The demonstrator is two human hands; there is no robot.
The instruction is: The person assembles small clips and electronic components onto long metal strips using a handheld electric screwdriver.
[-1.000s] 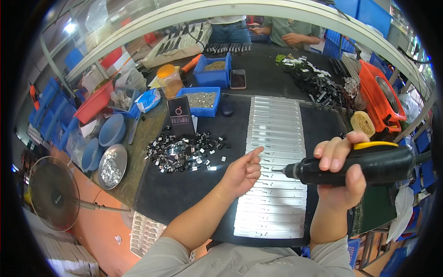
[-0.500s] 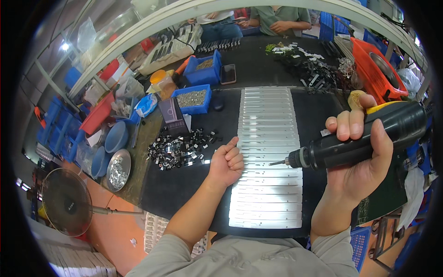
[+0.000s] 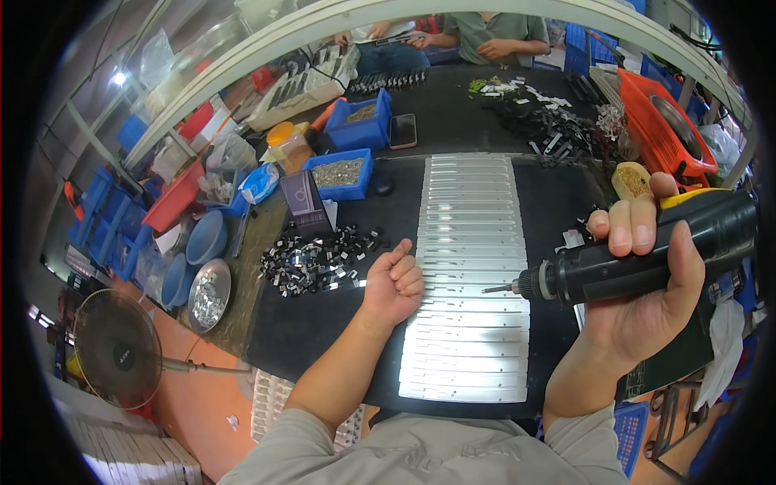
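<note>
My right hand (image 3: 638, 307) is wrapped round a black electric screwdriver (image 3: 622, 263) with a yellow patch near its back end. The tool lies nearly level, its thin bit pointing left above a column of silver metal strips (image 3: 469, 323). These strips lie side by side on the black work surface, with small holes and slots showing in several. My left hand (image 3: 393, 284) is curled closed at the left edge of the strips, and what its fingers hold, if anything, is hidden. Just left of it is a heap of small black and silver parts (image 3: 303, 263).
Beyond the heap are a blue bin of small screws (image 3: 341, 174), a second blue bin (image 3: 360, 121) and a phone (image 3: 402, 131). Black pieces (image 3: 558, 129) are piled at far right beside an orange basket (image 3: 659, 121). A metal dish (image 3: 208, 295) stands left. Two people work opposite.
My right hand has shifted a little right and down with the screwdriver, drawing the bit rightward across the strips. My left hand stays closed, slightly further left.
</note>
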